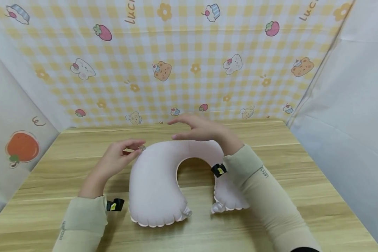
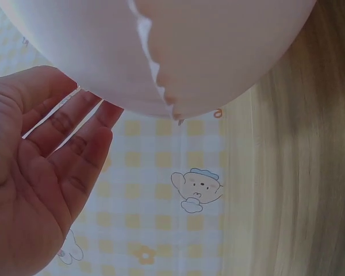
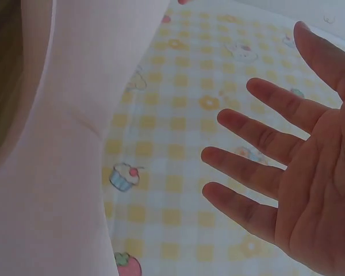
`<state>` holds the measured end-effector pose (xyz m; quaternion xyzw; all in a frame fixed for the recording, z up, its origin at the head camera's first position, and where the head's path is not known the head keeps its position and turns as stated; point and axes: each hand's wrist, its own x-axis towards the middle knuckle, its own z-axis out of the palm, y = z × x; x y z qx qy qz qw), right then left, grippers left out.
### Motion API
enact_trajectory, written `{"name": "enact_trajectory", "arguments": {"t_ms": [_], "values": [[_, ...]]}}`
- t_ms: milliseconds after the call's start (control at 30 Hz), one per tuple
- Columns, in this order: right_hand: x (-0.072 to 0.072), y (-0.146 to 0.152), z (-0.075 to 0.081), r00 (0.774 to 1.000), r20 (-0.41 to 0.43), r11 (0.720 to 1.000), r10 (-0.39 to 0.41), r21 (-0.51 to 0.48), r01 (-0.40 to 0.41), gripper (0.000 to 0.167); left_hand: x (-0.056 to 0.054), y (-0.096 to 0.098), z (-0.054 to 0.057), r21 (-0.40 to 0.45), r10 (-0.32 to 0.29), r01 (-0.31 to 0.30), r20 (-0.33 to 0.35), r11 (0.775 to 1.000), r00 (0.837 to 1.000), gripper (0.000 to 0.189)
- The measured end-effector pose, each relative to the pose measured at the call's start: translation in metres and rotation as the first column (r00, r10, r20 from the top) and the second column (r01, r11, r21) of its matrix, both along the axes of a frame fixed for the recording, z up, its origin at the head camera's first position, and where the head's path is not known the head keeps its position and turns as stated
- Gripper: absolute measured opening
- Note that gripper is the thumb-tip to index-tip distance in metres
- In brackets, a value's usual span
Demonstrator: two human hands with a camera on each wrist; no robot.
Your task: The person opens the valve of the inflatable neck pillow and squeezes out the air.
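Observation:
A pale pink inflatable neck pillow (image 1: 155,182) lies puffed up on the table, its curve toward the wall and its two ends toward me. At its far left edge my left hand (image 1: 119,154) pinches a small clear air valve (image 1: 142,147) between thumb and fingers. In the left wrist view that hand (image 2: 46,144) is against the rounded pillow (image 2: 218,52), and the valve is mostly hidden. My right hand (image 1: 201,128) hovers over the far part of the curve. In the right wrist view its fingers are spread and stand apart from the pillow.
The wood-grain table (image 1: 302,196) runs back to a yellow checked cloth wall (image 1: 189,45) with cartoon prints. White sheets (image 1: 359,98) hang on the right, and a printed white wall (image 1: 9,105) stands on the left. Each wrist wears a black strap (image 1: 114,204).

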<state>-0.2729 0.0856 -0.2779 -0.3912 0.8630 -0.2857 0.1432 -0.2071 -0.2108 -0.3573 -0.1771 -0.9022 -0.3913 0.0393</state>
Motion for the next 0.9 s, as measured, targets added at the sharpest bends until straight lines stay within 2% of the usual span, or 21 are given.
{"name": "enact_trajectory", "arguments": {"t_ms": [267,433,800,900], "values": [[-0.005,-0.029,-0.016,0.999,0.051,0.998,0.012,0.058,-0.015,0.054,-0.001,0.0,-0.003,0.012,-0.01,0.01,-0.021,1.0,1.0,0.029],[-0.006,-0.042,-0.028,0.992,0.125,0.998,0.009,0.063,-0.017,0.056,0.0,0.002,-0.004,0.012,0.002,-0.002,-0.031,1.0,1.0,0.028],[-0.003,-0.06,-0.042,0.978,0.207,0.995,0.02,0.094,-0.04,0.062,0.004,0.002,-0.006,0.049,0.002,0.001,-0.05,0.999,0.999,0.025],[-0.002,-0.062,-0.044,0.979,0.203,0.991,0.028,0.122,-0.054,0.065,0.003,0.002,-0.008,0.052,0.011,-0.009,-0.051,0.999,0.999,0.024]]}}
